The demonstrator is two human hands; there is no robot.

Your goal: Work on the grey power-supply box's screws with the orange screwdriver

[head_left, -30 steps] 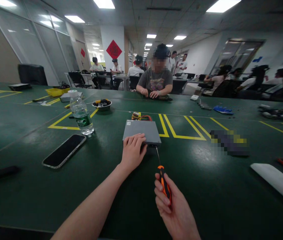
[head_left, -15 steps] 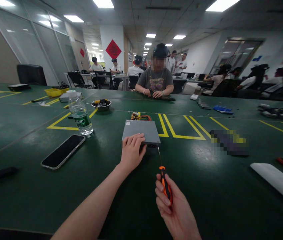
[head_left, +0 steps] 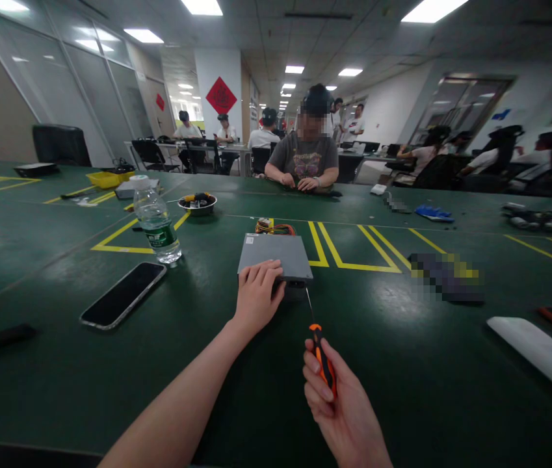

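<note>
Working a screwdriver (head_left: 322,357) at the near side of a flat grey box (head_left: 280,250) on the green table (head_left: 61,390).
Box lies mid-table, cover still on, so the job looks early. Left hand (head_left: 256,299) presses flat on its near corner, fingers loosely spread. Right hand (head_left: 344,416) is closed round the orange handle; tip contact unclear.

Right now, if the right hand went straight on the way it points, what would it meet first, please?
Probably the near edge of the grey box, where the screwdriver in the right hand points; depth is unclear.
</note>
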